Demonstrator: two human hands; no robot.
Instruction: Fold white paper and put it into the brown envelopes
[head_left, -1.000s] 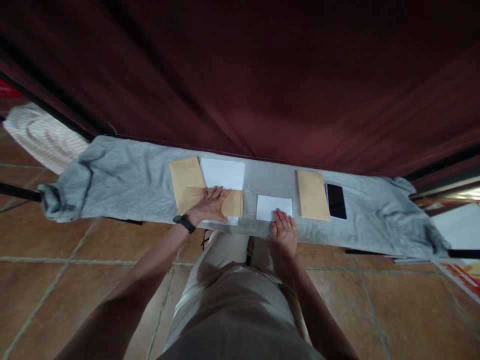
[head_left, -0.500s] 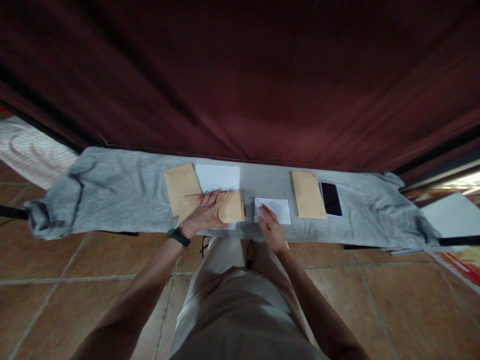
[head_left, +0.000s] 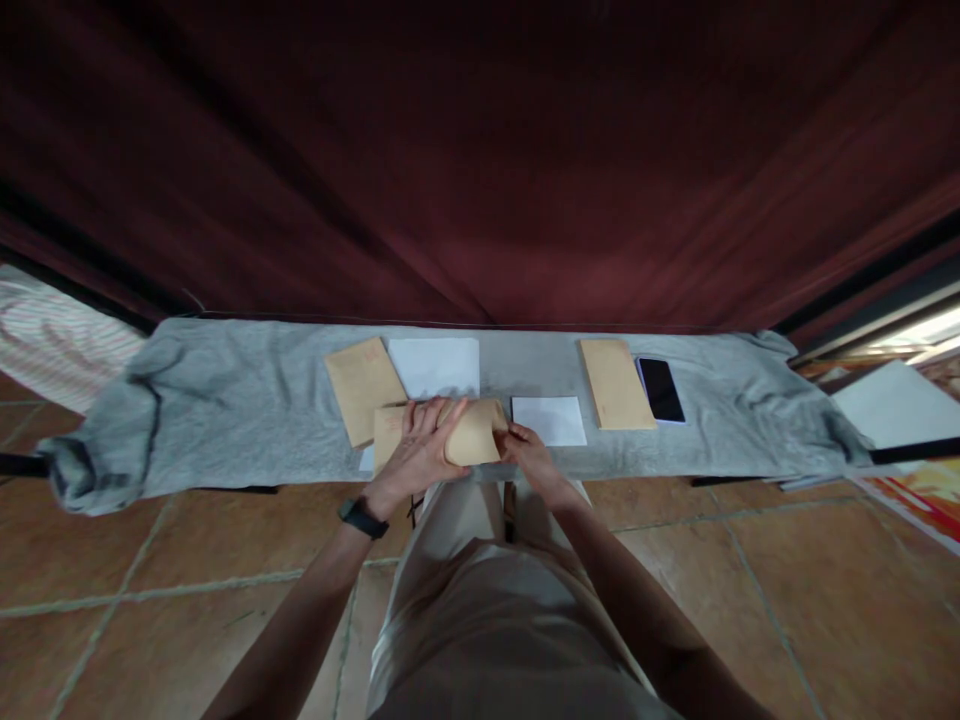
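Note:
A brown paper envelope [head_left: 476,438] bulges up off the cloth, its right end gaping. My left hand [head_left: 421,452] grips it from above, fingers on the far side and thumb on the near side. At the gaping end, my right hand [head_left: 532,455] has its fingers closed on the envelope's edge; the fingertips are partly hidden. Just right of that hand lies a small white folded paper [head_left: 553,420]. Other brown envelopes [head_left: 366,388] lie at an angle on the left, beside a white sheet [head_left: 439,365].
Brown envelopes [head_left: 616,385] lie on the right next to a dark-screened phone [head_left: 661,390]. Grey cloth [head_left: 247,400] covers the narrow table. A dark red curtain [head_left: 480,200] hangs behind it, and tiled floor [head_left: 225,620] shows below.
My right hand has left the small white paper and moved left to the envelope's end. The envelope, flat before, now bulges open under my left hand.

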